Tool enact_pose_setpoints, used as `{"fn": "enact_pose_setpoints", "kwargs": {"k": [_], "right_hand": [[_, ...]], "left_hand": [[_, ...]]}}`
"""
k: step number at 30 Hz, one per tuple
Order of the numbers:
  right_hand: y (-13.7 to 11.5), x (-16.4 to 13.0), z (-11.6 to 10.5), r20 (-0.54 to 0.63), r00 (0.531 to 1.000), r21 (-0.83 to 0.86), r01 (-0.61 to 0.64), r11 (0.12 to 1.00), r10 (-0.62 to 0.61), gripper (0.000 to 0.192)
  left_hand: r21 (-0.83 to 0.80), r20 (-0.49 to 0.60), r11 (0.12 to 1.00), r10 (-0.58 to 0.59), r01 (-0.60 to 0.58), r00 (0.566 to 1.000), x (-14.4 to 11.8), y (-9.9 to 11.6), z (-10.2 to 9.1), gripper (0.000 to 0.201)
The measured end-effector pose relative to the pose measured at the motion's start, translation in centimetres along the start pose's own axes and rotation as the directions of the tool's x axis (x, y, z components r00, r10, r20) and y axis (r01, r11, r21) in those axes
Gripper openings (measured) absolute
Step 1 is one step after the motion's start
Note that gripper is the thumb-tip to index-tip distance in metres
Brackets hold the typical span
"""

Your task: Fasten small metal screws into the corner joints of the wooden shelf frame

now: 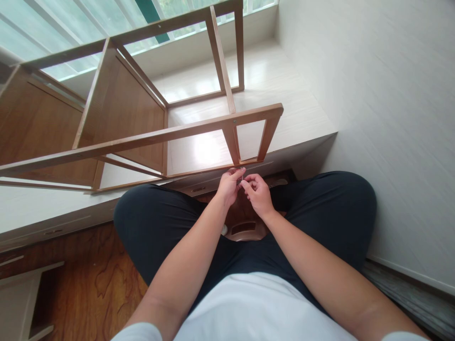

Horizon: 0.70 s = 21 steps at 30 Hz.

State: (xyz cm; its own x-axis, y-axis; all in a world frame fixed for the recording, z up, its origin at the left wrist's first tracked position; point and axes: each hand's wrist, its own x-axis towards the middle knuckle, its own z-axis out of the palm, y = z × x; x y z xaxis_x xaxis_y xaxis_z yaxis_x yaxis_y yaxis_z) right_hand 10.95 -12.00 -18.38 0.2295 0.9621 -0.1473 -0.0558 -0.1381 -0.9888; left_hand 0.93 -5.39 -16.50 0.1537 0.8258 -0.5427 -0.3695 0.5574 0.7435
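My left hand [229, 185] is closed in a pinch in front of the ledge, just below the lower rail of a wooden shelf frame [199, 131]. Beside it, my right hand [258, 193] is also pinched, its fingertips almost meeting those of the left. Between the fingertips a small thin piece [242, 176] shows, like a pin or screw; it is too small to name surely. The brown frame lies on its side on the pale ledge, with wooden panels [122, 90] across it. Fingers partly hide the small piece.
The pale ledge [295, 102] runs under a window [85, 23], with drawer fronts below. A white wall [387, 118] rises on the right. Between my legs is a stool seat [249, 232]. A pale panel piece [19, 298] lies on the wooden floor [103, 279] at left.
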Motion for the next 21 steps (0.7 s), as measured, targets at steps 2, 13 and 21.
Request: {"fn": "enact_pose_setpoints", "kwargs": {"k": [2,13,21], "right_hand": [[-0.1,0.0,-0.1,-0.026,0.997,-0.109,0.067,0.992,-0.071,0.025],[-0.3,0.2,0.5,0.212,0.929,0.483,-0.368,0.794,0.302,0.031],[-0.5,0.4,0.4,0.406,0.850,0.539,-0.520,0.662,0.337,0.031]], "left_hand": [[-0.006,-0.001,1.000,0.009,-0.009,1.000,0.0,0.0,0.1,0.044],[0.048,-0.005,0.998,-0.032,0.032,0.999,-0.3,0.2,-0.1,0.041],[0.059,0.060,0.996,-0.067,0.063,0.996,-1.2,0.3,-0.3,0.043]]}}
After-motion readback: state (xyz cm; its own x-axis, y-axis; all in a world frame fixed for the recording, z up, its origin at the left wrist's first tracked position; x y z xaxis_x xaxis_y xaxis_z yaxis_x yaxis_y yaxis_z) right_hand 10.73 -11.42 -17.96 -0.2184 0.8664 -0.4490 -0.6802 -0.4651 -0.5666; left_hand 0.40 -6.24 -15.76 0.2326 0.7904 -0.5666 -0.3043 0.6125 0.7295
